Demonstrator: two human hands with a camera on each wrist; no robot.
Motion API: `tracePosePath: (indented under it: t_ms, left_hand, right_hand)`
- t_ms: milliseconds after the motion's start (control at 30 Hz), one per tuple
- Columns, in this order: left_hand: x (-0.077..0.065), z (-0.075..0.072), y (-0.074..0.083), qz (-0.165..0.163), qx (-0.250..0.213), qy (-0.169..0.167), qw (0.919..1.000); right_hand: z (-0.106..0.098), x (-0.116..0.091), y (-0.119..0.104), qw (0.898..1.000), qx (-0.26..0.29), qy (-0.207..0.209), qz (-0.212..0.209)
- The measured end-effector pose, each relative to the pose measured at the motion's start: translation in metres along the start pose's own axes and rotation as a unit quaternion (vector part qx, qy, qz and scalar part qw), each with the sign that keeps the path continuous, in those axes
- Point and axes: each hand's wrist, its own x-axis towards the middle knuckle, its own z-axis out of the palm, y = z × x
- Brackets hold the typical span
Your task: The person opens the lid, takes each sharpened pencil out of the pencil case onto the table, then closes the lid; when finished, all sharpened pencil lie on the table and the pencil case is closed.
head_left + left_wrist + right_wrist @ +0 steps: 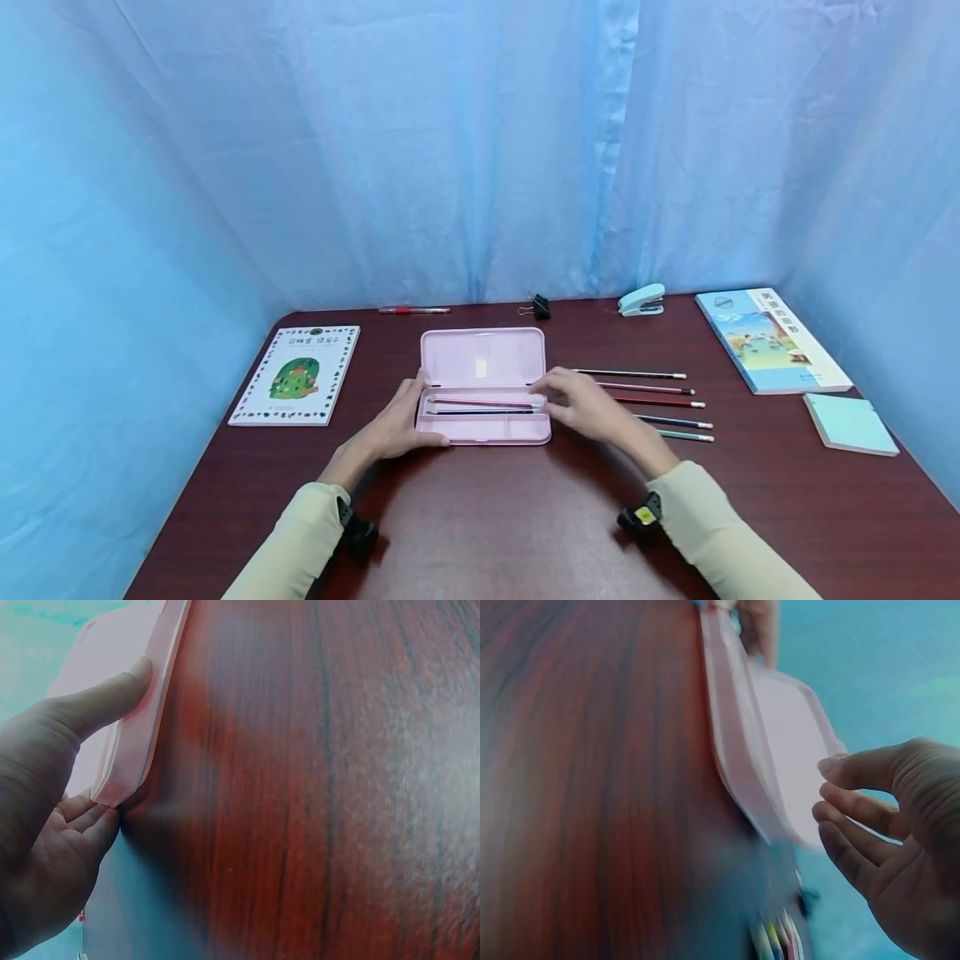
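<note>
A pink pencil case (pixel 480 430) lies on the table with its lid (pixel 457 358) tilted back. Inside its rear compartment, a red pencil (pixel 468 403) and a dark pencil (pixel 487 412) lie lengthwise. My left hand (pixel 396 421) holds the case by its left end, thumb on the front edge and fingers along the side; the left wrist view shows this grip around the corner. Over the right end of the case is my right hand (pixel 581 406), its fingers slightly bent. In the right wrist view the thumb and fingertips (pixel 829 769) stand apart with nothing between them.
Several pencils (pixel 660 402) lie in a row right of the case, partly behind the right forearm. A white book (pixel 296 379) lies left. Along the back are a red pen (pixel 414 310), a binder clip (pixel 540 307) and a stapler (pixel 641 300). Another book (pixel 772 342) and a notepad (pixel 851 422) lie right.
</note>
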Motion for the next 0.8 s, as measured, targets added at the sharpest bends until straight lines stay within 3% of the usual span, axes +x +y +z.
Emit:
tracePosePath:
  t_ms: [100, 267, 533, 800]
  left_hand:
    - [0.001, 0.000, 0.000, 0.007, -0.001, 0.000, 1.0000]
    - [0.001, 0.001, 0.000, 0.009, 0.000, -0.002, 1.0000]
    - [0.000, -0.001, 0.001, -0.002, -0.002, -0.002, 1.0000]
    - [0.000, 0.000, 0.000, -0.004, -0.002, -0.002, 1.0000]
  right_hand:
    - [0.016, 0.013, -0.008, 0.998, -0.011, -0.053, -0.013]
    - [0.029, 0.025, -0.014, 0.990, -0.082, -0.110, -0.023]
    - [0.029, 0.034, -0.010, 0.992, -0.036, -0.116, 0.011]
    - [0.032, 0.030, -0.008, 0.995, -0.034, -0.090, -0.004]
